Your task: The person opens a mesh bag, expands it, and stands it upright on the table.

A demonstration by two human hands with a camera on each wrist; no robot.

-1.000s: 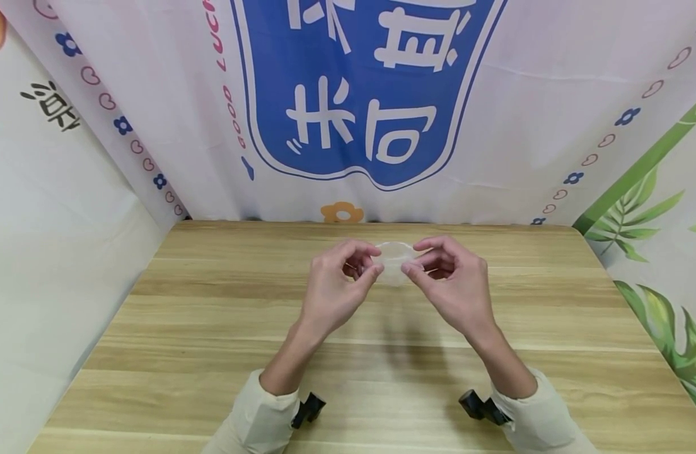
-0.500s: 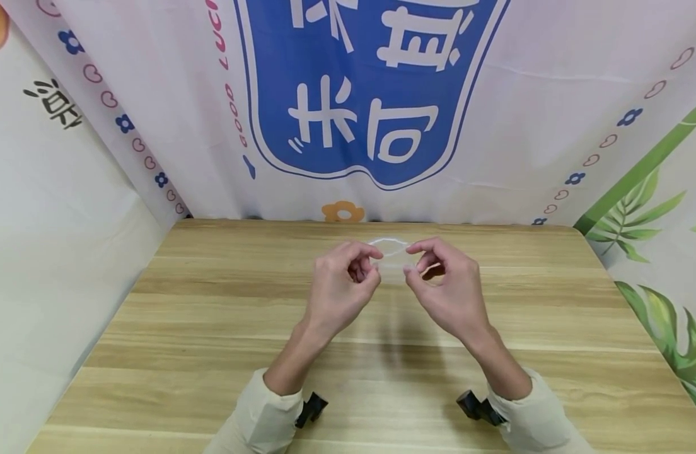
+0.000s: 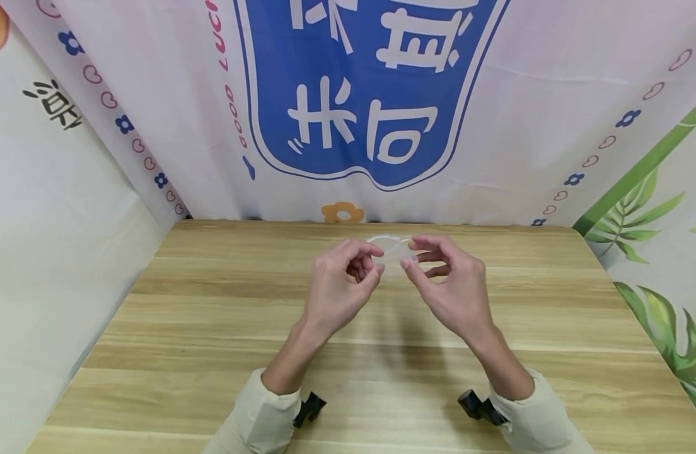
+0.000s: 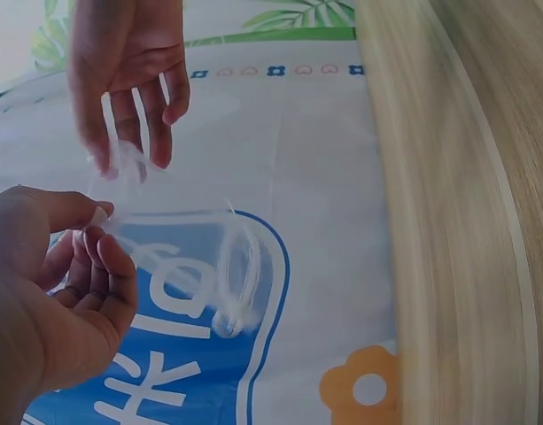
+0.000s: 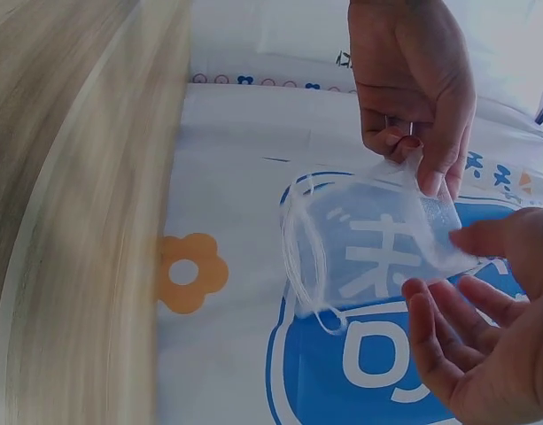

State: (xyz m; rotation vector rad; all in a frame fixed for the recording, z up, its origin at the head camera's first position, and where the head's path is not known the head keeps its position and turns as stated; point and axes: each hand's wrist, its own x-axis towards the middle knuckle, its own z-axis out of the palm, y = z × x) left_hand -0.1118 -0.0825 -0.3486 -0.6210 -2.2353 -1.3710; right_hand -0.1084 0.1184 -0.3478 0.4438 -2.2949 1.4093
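A small see-through drawstring bag (image 3: 392, 251) hangs in the air above the far part of the table. In the right wrist view, the clear bag (image 5: 355, 252) has a thin white cord around its far end. My left hand (image 3: 341, 280) pinches its near left corner between thumb and forefinger. At the opposite side is my right hand (image 3: 457, 287), its thumb and fingers spread apart. The right thumb (image 5: 484, 237) touches the bag's near edge, while the other fingers reach below it. Whether anything lies inside the bag I cannot tell; it looks see-through throughout.
A wood-grain table (image 3: 223, 328) lies beneath both hands. Behind it hangs a printed cloth (image 3: 495, 164) with a blue panel, and more printed sheets flank both sides. Small black devices (image 3: 309, 410) are fixed at both cuffs.
The bag was turned and shifted slightly between the hands, its mouth showing more widely half a second ago. The right thumb and forefinger have spread apart. The left hand stays nearly in place.
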